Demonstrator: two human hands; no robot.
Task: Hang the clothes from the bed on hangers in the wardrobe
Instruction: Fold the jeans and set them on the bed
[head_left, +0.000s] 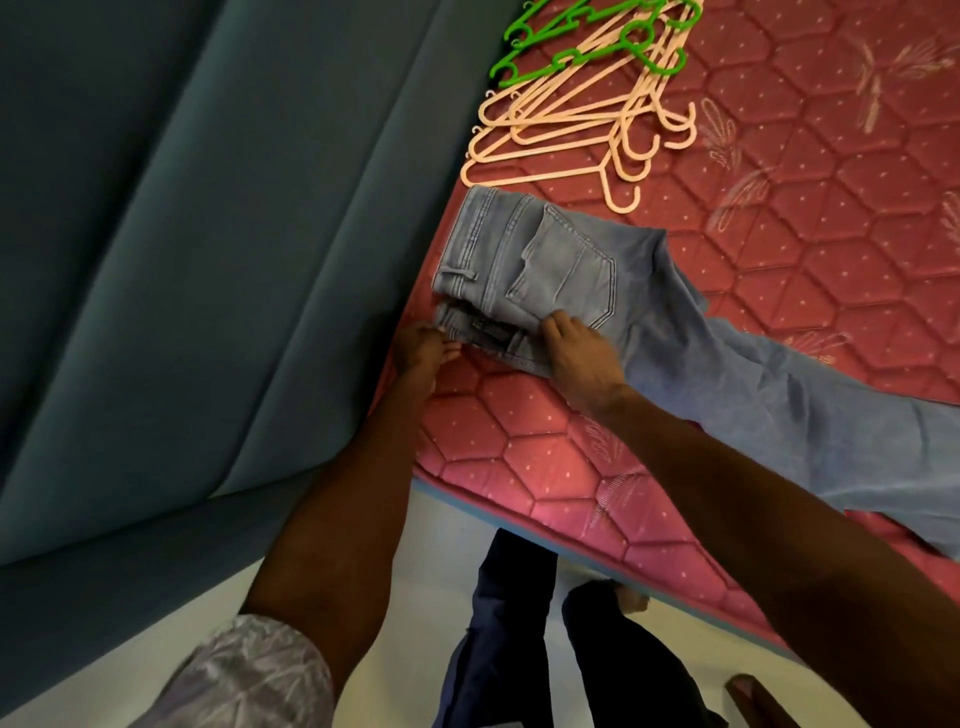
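Light blue jeans (675, 332) lie on the red quilted mattress (857, 208), waistband toward the curtain and legs stretching off to the right. My left hand (423, 348) pinches the waistband's near corner at the mattress edge. My right hand (582, 353) lies on the waistband just below the back pocket, fingers curled over the fabric edge. A pile of peach hangers (571, 135) with a few green hangers (582, 47) on top sits on the mattress beyond the jeans. No wardrobe is in view.
A grey-blue curtain (208, 234) hangs along the left side, right against the mattress. Below are a pale floor (441, 540) and my legs in dark trousers (514, 623). A dark wooden object (753, 696) shows at the bottom right.
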